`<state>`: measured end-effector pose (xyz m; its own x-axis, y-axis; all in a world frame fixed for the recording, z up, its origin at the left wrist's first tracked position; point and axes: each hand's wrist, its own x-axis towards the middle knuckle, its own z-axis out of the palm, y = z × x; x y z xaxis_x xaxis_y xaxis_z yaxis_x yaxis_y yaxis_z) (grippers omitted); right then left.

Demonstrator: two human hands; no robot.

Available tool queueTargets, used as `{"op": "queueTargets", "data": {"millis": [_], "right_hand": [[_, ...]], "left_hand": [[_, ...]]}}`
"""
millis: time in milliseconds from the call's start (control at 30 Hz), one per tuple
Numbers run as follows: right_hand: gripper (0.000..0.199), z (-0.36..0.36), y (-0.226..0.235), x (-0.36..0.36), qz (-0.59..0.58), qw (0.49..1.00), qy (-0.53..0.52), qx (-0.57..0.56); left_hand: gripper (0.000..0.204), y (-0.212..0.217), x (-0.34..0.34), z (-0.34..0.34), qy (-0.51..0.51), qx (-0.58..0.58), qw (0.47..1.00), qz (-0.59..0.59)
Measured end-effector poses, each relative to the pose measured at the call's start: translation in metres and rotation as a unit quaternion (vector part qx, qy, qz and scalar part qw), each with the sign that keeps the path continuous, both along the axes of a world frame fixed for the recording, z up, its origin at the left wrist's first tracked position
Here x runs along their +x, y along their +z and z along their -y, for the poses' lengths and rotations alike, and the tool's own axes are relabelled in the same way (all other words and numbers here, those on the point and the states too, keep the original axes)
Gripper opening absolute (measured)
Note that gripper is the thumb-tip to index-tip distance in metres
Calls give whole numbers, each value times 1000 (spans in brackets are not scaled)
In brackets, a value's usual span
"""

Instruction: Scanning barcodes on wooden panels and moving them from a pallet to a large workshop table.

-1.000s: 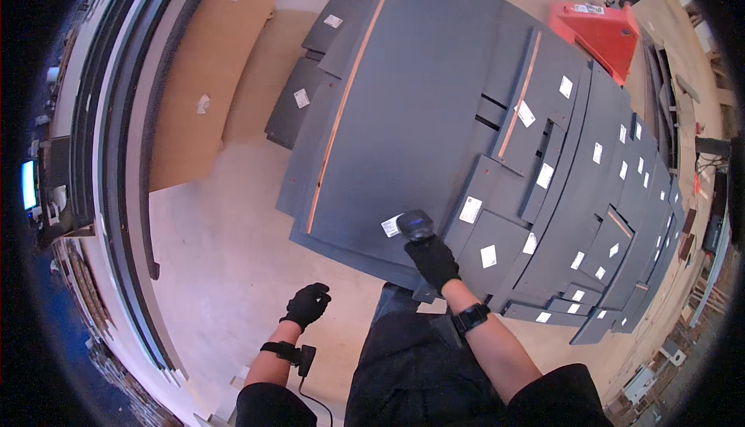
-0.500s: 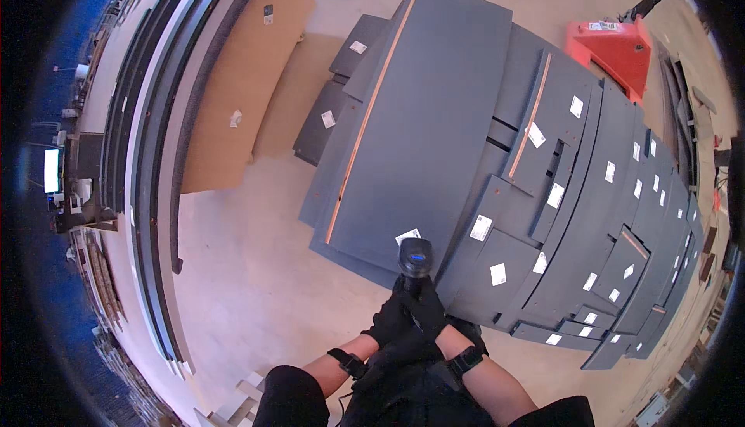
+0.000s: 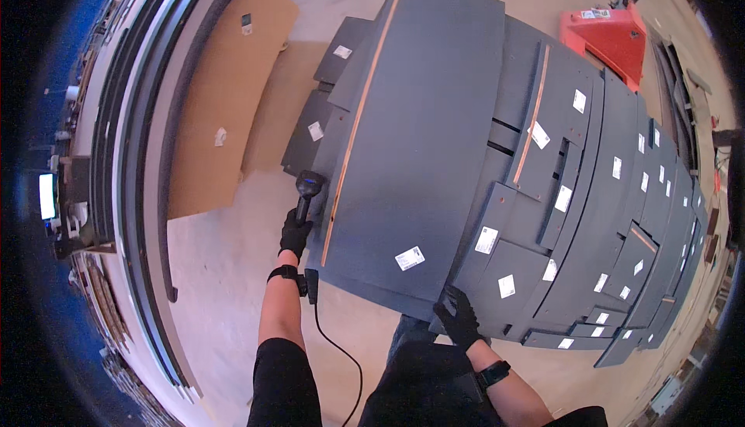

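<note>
At one o'clock my empty right hand (image 3: 461, 322) spreads loosely by the large dark-grey panel (image 3: 434, 117); contact unclear. At eleven, my left hand (image 3: 296, 235) wraps the pistol-grip barcode scanner's (image 3: 310, 184) handle: probably light, rigid, best held there. The panel, twelve o'clock, looks stiff, heavy, edge-gripped; pale floor (image 3: 217, 272) gives room at ten.

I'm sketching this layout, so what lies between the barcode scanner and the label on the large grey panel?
In the head view, a thin orange-brown strip lies between the barcode scanner and white label, then bare grey panel.
</note>
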<state>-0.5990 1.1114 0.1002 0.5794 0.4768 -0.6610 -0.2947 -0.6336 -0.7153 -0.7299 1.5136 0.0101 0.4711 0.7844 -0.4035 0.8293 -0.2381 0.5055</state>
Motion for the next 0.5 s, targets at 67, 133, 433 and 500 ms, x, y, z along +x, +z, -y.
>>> {"op": "queueTargets", "data": {"millis": [67,133,433,500], "right_hand": [[63,-13,-10,2,9,1000,10,-14],[65,-20,-28,6,27,999,4,-46],[88,-43,-61,6,83,983,-3,-165],[92,-59,-57,-1,52,976,4,-213]], "left_hand": [[47,-30,-11,-20,-87,42,990,-99],[50,-54,-16,-26,-46,-56,988,-134],[47,-33,-4,38,33,29,995,93],[41,-23,-11,41,-26,-2,1000,16]]}}
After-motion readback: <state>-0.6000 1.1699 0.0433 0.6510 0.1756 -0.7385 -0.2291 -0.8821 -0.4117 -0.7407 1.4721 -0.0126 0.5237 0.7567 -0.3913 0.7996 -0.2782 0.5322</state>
